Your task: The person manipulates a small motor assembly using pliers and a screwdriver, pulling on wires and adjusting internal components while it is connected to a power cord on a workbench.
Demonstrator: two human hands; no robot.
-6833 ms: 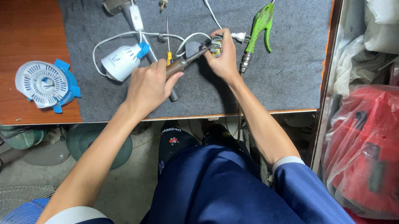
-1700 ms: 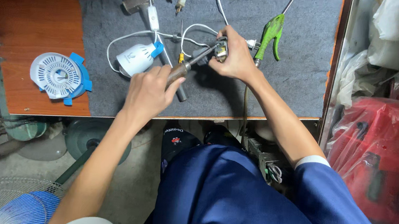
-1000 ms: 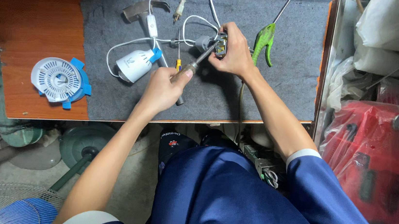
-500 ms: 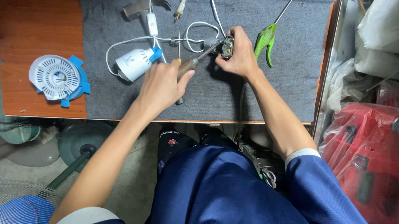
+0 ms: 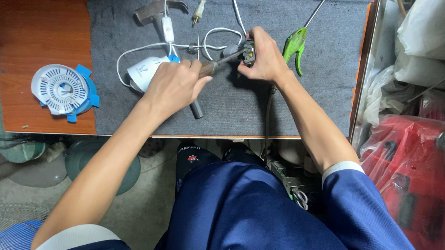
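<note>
The right hand [image 5: 264, 58] is clamped on a small dark electrical part [image 5: 248, 51], pinning it against the grey mat [image 5: 323, 96] that covers most of the table [image 5: 36, 31]. The left hand [image 5: 175, 82] is closed around the handle of a screwdriver [image 5: 211, 69], whose shaft runs from that hand up to the part, the tip meeting it just beside the right thumb. The work looks to be in mid-course: the tool is engaged with the part, so its fastening appears neither finished nor abandoned, though the screw itself is too small to make out.

Just beyond the left hand's knuckles lies a white housing with a blue edge [image 5: 146, 71], and a white cord [image 5: 186, 45] loops from it toward the held part, so the two seem joined already. Past the right hand, on its far side, rests a green-handled tool [image 5: 294, 45], untouched. Farther from the left hand, on bare wood, sits a white round grille on a blue frame [image 5: 63, 89], separate from the housing, which suggests reassembly remains. A yellow-ended plug lead [image 5: 204, 1] lies above both hands.
</note>
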